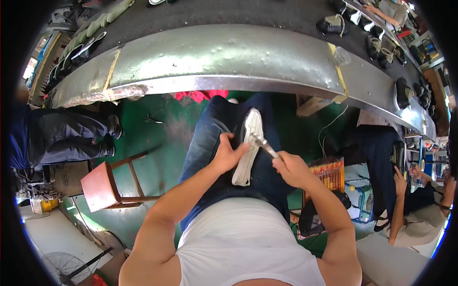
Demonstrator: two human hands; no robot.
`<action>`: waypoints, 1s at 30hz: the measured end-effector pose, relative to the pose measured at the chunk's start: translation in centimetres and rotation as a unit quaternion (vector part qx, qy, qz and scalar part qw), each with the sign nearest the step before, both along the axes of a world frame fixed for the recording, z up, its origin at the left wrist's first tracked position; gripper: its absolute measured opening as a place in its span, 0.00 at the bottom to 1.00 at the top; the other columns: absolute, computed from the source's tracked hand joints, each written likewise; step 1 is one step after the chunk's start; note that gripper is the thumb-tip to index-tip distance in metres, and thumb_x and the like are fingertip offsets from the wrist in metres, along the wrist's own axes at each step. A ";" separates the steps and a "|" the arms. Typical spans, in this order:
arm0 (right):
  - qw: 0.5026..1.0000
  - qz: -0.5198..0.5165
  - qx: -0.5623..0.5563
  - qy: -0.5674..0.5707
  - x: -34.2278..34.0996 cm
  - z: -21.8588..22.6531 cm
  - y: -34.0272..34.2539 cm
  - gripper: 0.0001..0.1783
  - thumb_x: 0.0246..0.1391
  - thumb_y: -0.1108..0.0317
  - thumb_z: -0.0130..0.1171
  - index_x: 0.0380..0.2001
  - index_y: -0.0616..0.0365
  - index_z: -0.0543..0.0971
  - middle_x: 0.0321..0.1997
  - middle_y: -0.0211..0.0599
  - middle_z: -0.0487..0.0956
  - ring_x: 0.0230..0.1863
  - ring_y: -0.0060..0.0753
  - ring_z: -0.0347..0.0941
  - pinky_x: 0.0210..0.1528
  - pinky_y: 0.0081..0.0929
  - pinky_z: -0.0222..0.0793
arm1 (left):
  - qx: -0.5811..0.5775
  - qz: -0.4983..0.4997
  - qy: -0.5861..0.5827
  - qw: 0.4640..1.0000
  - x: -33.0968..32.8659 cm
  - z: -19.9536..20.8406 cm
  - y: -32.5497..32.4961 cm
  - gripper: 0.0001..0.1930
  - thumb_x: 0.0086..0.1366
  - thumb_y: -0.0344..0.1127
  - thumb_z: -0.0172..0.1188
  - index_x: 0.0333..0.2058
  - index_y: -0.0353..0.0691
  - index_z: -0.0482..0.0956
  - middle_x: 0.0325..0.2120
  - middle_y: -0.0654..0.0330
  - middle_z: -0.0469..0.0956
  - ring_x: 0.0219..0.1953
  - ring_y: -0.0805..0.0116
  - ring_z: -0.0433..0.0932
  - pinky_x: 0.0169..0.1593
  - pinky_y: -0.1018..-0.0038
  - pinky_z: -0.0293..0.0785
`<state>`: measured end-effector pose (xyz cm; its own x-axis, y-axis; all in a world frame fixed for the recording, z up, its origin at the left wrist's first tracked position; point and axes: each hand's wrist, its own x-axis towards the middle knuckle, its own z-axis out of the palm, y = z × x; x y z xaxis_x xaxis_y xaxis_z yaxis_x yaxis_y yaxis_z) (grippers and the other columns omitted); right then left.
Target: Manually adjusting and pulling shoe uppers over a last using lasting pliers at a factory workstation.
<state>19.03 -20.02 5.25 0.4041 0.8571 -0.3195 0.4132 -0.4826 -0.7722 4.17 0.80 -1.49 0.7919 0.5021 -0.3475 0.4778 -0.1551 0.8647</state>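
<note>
My right hand [292, 169] wraps its fingers round a metal tool [267, 146], head over the white shoe [244, 164] on my lap [202, 152]; my left hand [229, 155], thumb spread, is at the shoe's left edge, whether pinching I cannot tell

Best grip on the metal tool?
Probably the handle, from the person's right: it is slim and slants down-right from the tool's head, which is over the shoe. The right hand grips there.
</note>
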 end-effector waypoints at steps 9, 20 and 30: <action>0.834 -0.072 0.194 -0.511 11.4 6.8 4.2 0.25 0.52 0.51 0.65 0.43 0.59 0.74 0.39 0.41 0.78 0.40 0.50 0.74 0.42 0.44 0.65 | -0.161 -0.055 -0.057 0.984 2.5 12.3 8.0 0.34 0.65 0.48 0.64 0.58 0.26 0.68 0.48 0.53 0.77 0.50 0.69 0.73 0.54 0.74 0.70; 0.845 -0.171 0.149 -0.484 22.4 5.1 10.4 0.25 0.51 0.55 0.67 0.45 0.61 0.75 0.41 0.46 0.78 0.44 0.54 0.72 0.48 0.45 0.66 | 0.710 -0.199 0.091 0.670 29.6 23.3 29.4 0.34 0.62 0.55 0.59 0.58 0.35 0.68 0.49 0.48 0.78 0.54 0.50 0.75 0.57 0.57 0.67; 0.878 -0.189 0.089 -0.431 22.5 6.2 10.5 0.25 0.46 0.60 0.71 0.44 0.61 0.74 0.42 0.48 0.77 0.44 0.54 0.72 0.47 0.45 0.67 | 0.423 -0.122 -0.018 0.898 38.6 20.7 33.4 0.25 0.70 0.56 0.47 0.42 0.38 0.81 0.31 0.51 0.84 0.35 0.61 0.84 0.42 0.67 0.77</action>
<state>41.52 -9.49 11.40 0.6960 0.6153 0.3701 0.7177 -0.6137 -0.3291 42.73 34.16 19.22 0.9169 0.3854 0.1039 0.3155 -0.8591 0.4029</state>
